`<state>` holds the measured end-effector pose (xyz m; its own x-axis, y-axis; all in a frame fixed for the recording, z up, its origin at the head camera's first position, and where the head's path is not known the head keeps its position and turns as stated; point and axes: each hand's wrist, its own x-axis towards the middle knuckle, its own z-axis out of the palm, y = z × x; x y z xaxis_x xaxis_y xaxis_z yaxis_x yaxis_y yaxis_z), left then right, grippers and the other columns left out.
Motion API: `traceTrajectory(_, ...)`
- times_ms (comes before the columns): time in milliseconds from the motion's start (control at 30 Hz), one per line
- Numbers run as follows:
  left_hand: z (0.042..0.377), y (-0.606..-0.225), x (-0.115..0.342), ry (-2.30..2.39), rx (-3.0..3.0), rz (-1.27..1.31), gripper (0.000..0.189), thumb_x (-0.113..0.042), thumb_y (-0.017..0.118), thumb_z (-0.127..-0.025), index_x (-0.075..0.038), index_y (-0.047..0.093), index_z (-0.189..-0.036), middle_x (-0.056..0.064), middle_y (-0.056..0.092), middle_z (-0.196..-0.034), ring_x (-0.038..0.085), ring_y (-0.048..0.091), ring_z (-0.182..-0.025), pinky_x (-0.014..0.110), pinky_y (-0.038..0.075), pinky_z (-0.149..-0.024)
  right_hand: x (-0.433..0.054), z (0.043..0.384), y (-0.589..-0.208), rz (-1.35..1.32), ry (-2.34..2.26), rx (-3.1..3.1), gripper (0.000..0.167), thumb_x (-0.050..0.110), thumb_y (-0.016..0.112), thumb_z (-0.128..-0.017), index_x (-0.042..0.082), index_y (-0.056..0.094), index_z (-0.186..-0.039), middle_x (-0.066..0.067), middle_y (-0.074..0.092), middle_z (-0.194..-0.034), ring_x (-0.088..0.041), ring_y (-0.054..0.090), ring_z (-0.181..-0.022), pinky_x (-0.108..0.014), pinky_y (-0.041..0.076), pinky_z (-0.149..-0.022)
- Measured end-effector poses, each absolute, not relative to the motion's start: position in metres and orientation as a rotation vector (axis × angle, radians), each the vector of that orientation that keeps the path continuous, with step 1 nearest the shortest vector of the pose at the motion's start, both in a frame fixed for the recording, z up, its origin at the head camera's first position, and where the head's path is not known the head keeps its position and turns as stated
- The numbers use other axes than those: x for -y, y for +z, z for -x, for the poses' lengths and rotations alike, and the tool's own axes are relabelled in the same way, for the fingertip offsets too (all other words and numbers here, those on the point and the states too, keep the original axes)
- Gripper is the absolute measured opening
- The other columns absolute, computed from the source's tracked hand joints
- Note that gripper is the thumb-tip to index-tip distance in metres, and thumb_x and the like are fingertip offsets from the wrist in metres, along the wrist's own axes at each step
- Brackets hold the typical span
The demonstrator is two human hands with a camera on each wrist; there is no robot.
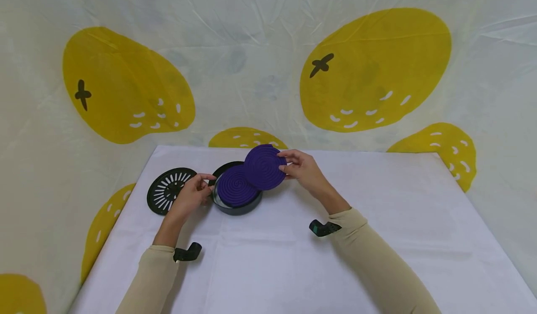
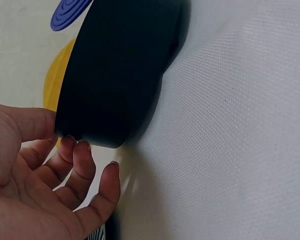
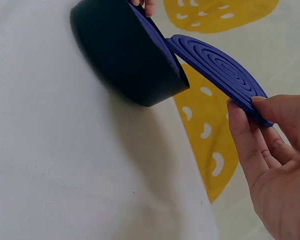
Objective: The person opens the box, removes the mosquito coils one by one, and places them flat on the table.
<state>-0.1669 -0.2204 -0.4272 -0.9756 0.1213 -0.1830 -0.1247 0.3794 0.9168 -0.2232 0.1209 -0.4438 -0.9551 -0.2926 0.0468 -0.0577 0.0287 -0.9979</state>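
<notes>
Purple spiral (image 1: pixel 264 168) pinched above the dark tin (image 1: pixel 237 209)

Across from me, the right hand (image 1: pixel 304 170) grips the spiral by its edge, holding it tilted. A second spiral (image 1: pixel 235 190) lies inside the tin. The left hand (image 1: pixel 193 196) pinches the tin's rim; a slotted black disc (image 1: pixel 156 191) lies beside it on the white table (image 1: pixel 268 272).
</notes>
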Motion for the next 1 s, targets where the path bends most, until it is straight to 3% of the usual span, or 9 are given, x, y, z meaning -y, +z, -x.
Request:
traceTrajectory(400, 0.178, -0.451, 0.229, 1.656, -2.419, 0.008, 0.039, 0.003, 0.054, -0.098, 0.004, 0.052, -0.138, 0.010, 0.049, -0.091, 0.018, 0.051, -0.075, 0.037, 0.054, -0.069, -0.133, 0.228, -0.448, 0.262, -2.063, -2.173, 0.038, -0.002, 0.065, -0.095, 0.001, 0.061, -0.133, -0.022, 0.064, -0.113, -0.011, 0.064, -0.084, -0.050, 0.058, -0.083)
traceTrajectory(633, 0.181, -0.462, 0.232, 1.650, -2.450, 0.012, 0.036, -0.002, 0.057, -0.099, -0.002, 0.055, -0.136, 0.007, 0.048, -0.090, 0.017, 0.051, -0.078, 0.034, 0.053, -0.068, -0.138, 0.230, -0.451, 0.212, -2.069, -2.178, 0.038, -0.001, 0.065, -0.095, 0.001, 0.060, -0.133, -0.023, 0.063, -0.114, -0.011, 0.064, -0.083, -0.044, 0.060, -0.080)
traceTrajectory(833, 0.182, -0.464, 0.231, 1.644, -2.452, 0.030, 0.035, -0.004, 0.057, -0.099, -0.004, 0.056, -0.134, 0.006, 0.047, -0.092, 0.020, 0.052, -0.079, 0.034, 0.053, -0.069, -0.141, 0.231, -0.452, 0.191, -2.101, -2.173, 0.039, -0.002, 0.064, -0.095, 0.000, 0.060, -0.133, -0.019, 0.064, -0.113, -0.011, 0.065, -0.082, -0.048, 0.059, -0.082)
traceTrajectory(1000, 0.182, -0.463, 0.231, 1.642, -2.453, 0.031, 0.036, -0.003, 0.056, -0.100, -0.004, 0.055, -0.135, 0.006, 0.047, -0.092, 0.020, 0.053, -0.082, 0.035, 0.053, -0.070, -0.143, 0.233, -0.455, 0.159, -2.112, -2.179, 0.038, -0.002, 0.063, -0.096, 0.001, 0.059, -0.134, -0.018, 0.064, -0.113, -0.011, 0.064, -0.081, -0.038, 0.060, -0.077)
